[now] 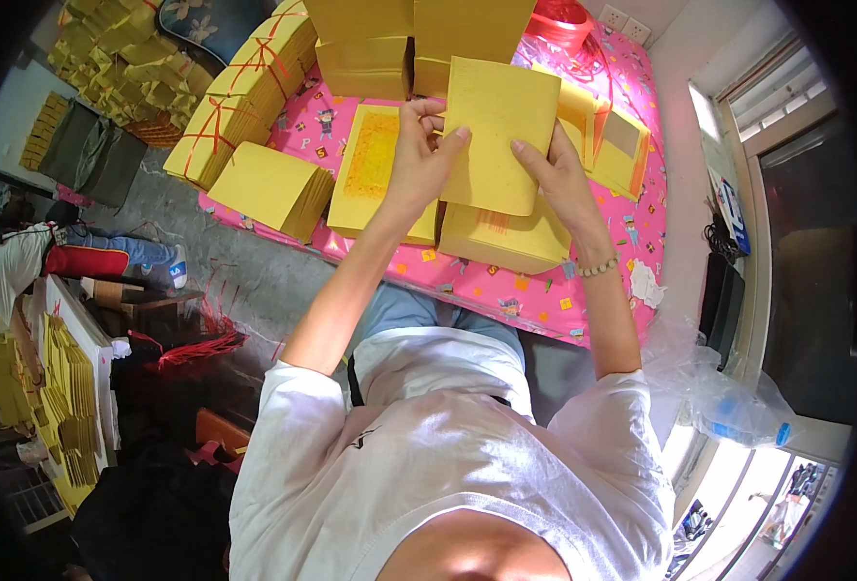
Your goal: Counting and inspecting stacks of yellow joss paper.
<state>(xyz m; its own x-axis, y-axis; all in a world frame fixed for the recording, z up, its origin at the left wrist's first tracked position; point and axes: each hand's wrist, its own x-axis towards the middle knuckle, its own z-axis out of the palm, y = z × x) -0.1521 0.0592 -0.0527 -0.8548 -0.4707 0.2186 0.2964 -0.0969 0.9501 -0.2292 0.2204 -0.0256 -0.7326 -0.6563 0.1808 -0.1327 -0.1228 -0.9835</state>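
A person in a white T-shirt stood over a table covered with a pink patterned cloth (544,290), holding a sheaf of yellow paper sheets (501,136) upright above the middle of it. The left hand (420,155) gripped the sheaf's left edge, thumb behind and fingers curled over the front, pinching the paper. The right hand (556,169), a bead bracelet (598,267) at its wrist, held the right edge with the fingers laid flat and close together along the sheets.

Directly beneath, near the table's front edge, lay a squared yellow stack (506,237). To its left sat another stack with an orange-printed top sheet (375,165), and further left a slanted loose stack (273,189). Bundles tied with red string (249,92) ran along the left edge. More yellow stacks (399,44) filled the far side, beside a red spool of string (559,19) in the far right corner.

The step seemed to be squaring a handful of sheets. The next move would likely call for steady pressure on both edges, so no sheets fanned out.
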